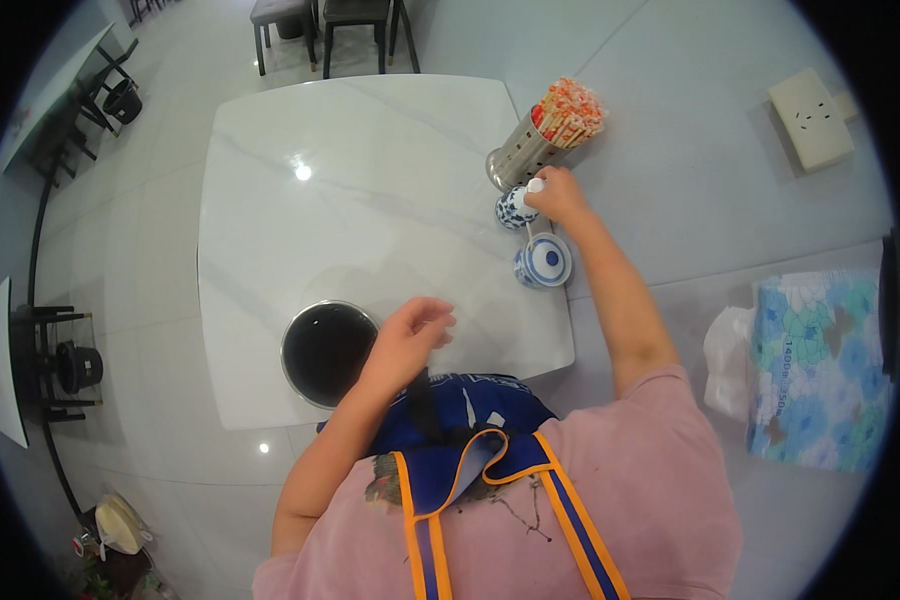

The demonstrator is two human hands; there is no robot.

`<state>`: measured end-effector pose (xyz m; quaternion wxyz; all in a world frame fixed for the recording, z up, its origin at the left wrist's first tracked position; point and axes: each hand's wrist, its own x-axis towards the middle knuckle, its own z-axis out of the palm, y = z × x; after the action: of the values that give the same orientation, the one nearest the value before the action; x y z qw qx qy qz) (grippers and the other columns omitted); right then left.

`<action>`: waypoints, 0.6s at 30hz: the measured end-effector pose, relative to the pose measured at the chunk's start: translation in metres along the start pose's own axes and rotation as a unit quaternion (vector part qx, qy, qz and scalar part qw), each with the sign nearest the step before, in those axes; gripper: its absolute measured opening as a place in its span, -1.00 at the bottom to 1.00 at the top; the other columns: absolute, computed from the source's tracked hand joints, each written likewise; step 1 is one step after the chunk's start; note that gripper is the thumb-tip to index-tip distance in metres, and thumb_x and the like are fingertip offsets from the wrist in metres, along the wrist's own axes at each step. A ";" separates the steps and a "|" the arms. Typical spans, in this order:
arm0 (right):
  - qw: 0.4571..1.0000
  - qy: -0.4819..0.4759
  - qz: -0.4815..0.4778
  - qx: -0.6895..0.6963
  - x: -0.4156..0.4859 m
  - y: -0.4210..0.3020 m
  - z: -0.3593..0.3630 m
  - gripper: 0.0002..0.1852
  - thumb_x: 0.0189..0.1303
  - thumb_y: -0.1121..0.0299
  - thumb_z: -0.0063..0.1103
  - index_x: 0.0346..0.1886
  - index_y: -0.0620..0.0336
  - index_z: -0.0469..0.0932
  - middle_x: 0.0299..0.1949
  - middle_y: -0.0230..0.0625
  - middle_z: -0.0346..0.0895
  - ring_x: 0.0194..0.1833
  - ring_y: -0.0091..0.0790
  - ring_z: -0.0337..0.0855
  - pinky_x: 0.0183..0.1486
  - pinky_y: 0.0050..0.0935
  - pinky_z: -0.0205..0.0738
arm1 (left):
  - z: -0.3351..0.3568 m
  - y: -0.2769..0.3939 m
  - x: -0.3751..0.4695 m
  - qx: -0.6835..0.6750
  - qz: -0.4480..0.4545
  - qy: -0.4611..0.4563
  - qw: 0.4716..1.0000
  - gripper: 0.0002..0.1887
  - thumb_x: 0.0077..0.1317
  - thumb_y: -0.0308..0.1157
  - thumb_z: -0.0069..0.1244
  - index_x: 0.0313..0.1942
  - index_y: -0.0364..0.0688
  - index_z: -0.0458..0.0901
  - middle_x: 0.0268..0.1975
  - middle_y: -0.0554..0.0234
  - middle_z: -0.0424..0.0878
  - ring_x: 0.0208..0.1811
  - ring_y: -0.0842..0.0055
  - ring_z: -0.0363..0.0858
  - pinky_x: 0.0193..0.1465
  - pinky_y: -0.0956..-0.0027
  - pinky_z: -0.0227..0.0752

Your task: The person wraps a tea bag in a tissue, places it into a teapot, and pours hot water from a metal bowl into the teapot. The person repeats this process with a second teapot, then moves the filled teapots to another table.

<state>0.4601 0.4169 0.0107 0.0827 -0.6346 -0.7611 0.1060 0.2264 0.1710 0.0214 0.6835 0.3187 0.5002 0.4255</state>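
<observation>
My right hand (559, 196) has its fingers on the white top of a blue-and-white ceramic bottle (514, 209) at the right edge of the marble-look table (330, 225). Just nearer to me stands a lidded blue-and-white ceramic jar (542, 261), a thin white handle rising beside it. Beyond the bottle is a perforated metal holder (521, 156) full of wrapped chopsticks (570, 112). Over the near part of the table my left hand (414, 335) is held with fingers loosely bent, nothing seen in it. Left of it sits a round dark pan or tray with a shiny rim (328, 354).
Along the right side runs a grey wall with a white power socket (811, 120) and a hanging floral tissue pack (817, 367). Dark stools (356, 15) stand beyond the table. More tables and black bins (79, 367) are at the left.
</observation>
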 end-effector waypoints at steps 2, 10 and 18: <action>1.000 -0.008 0.018 0.003 0.003 0.009 0.001 -0.56 -0.27 0.24 0.30 -0.25 0.26 0.56 -0.18 0.03 0.49 -0.10 0.00 0.51 -0.02 -0.22 0.43 | -0.002 0.003 -0.005 -0.005 -0.010 0.008 1.000 -0.78 0.27 -0.49 -0.11 -0.08 -0.32 0.50 -0.21 0.23 0.59 -0.25 0.61 0.53 -0.12 0.53 0.42; 0.998 0.002 0.039 -0.047 0.009 0.029 0.005 -0.58 -0.25 0.24 0.28 -0.23 0.21 0.57 -0.17 0.00 0.49 -0.12 -0.04 0.53 -0.01 -0.26 0.44 | -0.019 0.000 -0.024 -0.018 0.025 0.055 0.998 -0.79 0.27 -0.50 -0.11 -0.10 -0.29 0.53 -0.22 0.26 0.61 -0.26 0.59 0.57 -0.14 0.54 0.43; 0.997 -0.004 0.045 -0.056 0.008 0.033 0.007 -0.58 -0.23 0.25 0.26 -0.21 0.20 0.57 -0.16 0.00 0.49 -0.10 -0.04 0.53 0.01 -0.26 0.43 | -0.050 0.003 -0.041 -0.042 0.078 0.144 0.986 -0.81 0.28 -0.52 -0.11 -0.11 -0.29 0.53 -0.22 0.23 0.61 -0.28 0.63 0.55 -0.17 0.56 0.42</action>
<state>0.4884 0.4297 -0.0047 0.0392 -0.6717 -0.7366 0.0691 0.1726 0.1357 0.0259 0.5819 0.2625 0.5488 0.5397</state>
